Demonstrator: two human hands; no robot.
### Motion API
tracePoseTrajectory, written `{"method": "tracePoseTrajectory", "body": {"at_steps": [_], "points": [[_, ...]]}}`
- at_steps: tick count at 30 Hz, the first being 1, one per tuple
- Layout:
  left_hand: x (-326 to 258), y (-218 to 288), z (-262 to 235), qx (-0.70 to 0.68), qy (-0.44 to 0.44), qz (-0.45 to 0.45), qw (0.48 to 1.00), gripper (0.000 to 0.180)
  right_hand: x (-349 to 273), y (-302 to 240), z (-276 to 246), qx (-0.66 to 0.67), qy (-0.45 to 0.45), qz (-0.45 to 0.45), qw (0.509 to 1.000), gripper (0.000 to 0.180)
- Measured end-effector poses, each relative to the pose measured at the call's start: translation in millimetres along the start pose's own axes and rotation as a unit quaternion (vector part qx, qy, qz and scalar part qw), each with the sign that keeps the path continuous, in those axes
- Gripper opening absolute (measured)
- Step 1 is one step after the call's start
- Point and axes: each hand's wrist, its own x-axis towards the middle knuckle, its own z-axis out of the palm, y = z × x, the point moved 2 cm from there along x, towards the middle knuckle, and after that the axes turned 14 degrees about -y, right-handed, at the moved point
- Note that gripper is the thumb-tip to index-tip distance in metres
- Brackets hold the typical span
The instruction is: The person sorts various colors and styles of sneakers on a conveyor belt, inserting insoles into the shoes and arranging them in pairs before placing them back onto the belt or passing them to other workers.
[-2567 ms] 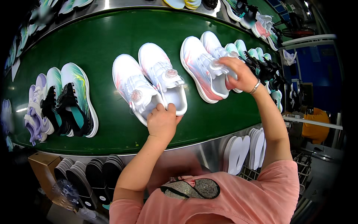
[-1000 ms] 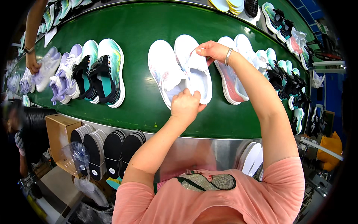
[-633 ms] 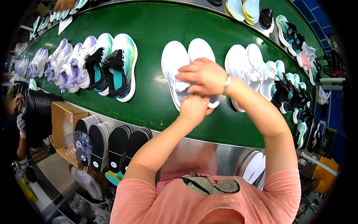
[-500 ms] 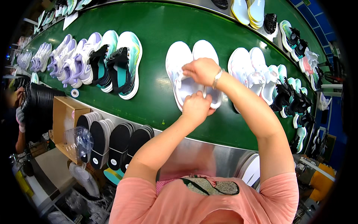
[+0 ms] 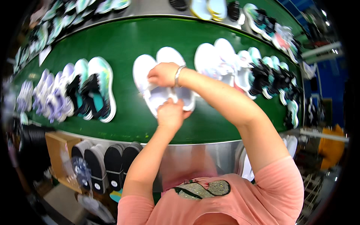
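A pair of white sneakers lies side by side on the green work surface before me, toes away from me: the left sneaker (image 5: pixel 143 67) and the right sneaker (image 5: pixel 170 55). My left hand (image 5: pixel 171 115) is closed at the heels, where the two shoes meet, its fingertips over the collar edge. Across the shoes reaches my right hand (image 5: pixel 164 74), fingers bent together at the tongue of the left sneaker. What its fingertips pinch is hidden. A bracelet (image 5: pixel 178 76) circles my right wrist.
To the left stand green-and-black sneakers (image 5: pixel 100 84) and white-and-lilac sneakers (image 5: pixel 56 93). More white sneakers (image 5: pixel 208 60) line up on the right. Below the near edge are black insoles (image 5: pixel 113 161) in bundles and a cardboard box (image 5: pixel 56 150). Yellow-edged insoles (image 5: pixel 216 9) lie beyond the far edge.
The whole view has shifted, so the shoes and hands appear farther left. Both hands stay at the same places on the white sneakers.
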Motion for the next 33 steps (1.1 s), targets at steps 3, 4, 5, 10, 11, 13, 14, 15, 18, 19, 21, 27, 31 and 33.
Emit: {"method": "tracePoseTrajectory", "body": {"at_steps": [3, 4, 5, 10, 11, 13, 14, 15, 18, 19, 21, 27, 31, 33], "points": [[2.2, 1.7, 4.0, 0.029, 0.017, -0.002, 0.999, 0.042, -57.4, 3.0, -5.9, -0.124, 0.219, -0.186, 0.950, 0.024], [2.6, 2.0, 3.8, 0.034, 0.018, -0.002, 0.999, 0.042, -78.9, 15.9, -14.1, -0.107, 0.271, -0.188, 0.938, 0.024], [2.5, 1.4, 3.3, 0.039, 0.019, -0.002, 0.999, 0.042, -104.1, 32.6, -28.6, -0.094, 0.270, -0.150, 0.946, 0.026], [1.7, 2.9, -1.9, 0.040, -0.008, -0.014, 0.999, 0.039, -226.9, 138.0, -53.7, -0.050, 0.226, 0.076, 0.970, 0.043], [3.0, 3.8, 0.2, 0.048, -0.006, -0.009, 0.999, 0.039, -239.6, 155.4, -47.8, -0.064, 0.195, 0.077, 0.976, 0.045], [1.5, 2.8, 0.2, 0.054, 0.010, -0.008, 0.998, 0.041, -238.0, 174.4, -34.1, -0.026, 0.155, 0.130, 0.979, 0.047], [0.7, 1.9, 0.3, 0.057, 0.018, -0.007, 0.998, 0.042, -232.1, 184.9, -29.5, 0.014, 0.191, 0.140, 0.971, 0.041], [-0.8, -0.9, 0.8, 0.058, 0.034, 0.003, 0.998, 0.042, -221.7, 190.8, -30.4, 0.056, 0.204, 0.153, 0.965, 0.036], [-0.7, 1.4, 0.7, 0.075, 0.038, 0.005, 0.996, 0.041, -207.7, 227.5, -34.2, 0.209, 0.197, 0.175, 0.942, 0.028], [-0.4, 2.5, 0.6, 0.078, 0.029, -0.006, 0.997, 0.041, -204.4, 232.4, -36.8, 0.238, 0.181, 0.187, 0.936, 0.028], [2.1, 3.1, 1.8, 0.084, 0.038, 0.001, 0.996, 0.041, -201.3, 240.6, -37.6, 0.289, 0.164, 0.200, 0.922, 0.030], [-1.2, 5.0, 0.1, 0.086, 0.033, -0.001, 0.996, 0.042, -199.7, 240.2, -38.5, 0.268, 0.154, 0.227, 0.924, 0.036], [1.5, 3.9, 0.8, 0.087, 0.040, 0.002, 0.995, 0.042, -209.8, 211.5, -14.8, 0.067, 0.319, 0.184, 0.927, 0.032], [-1.5, 0.3, -3.8, 0.082, 0.046, 0.018, 0.995, 0.041, -214.8, 157.6, -5.4, -0.214, 0.423, 0.158, 0.866, 0.034]]}}
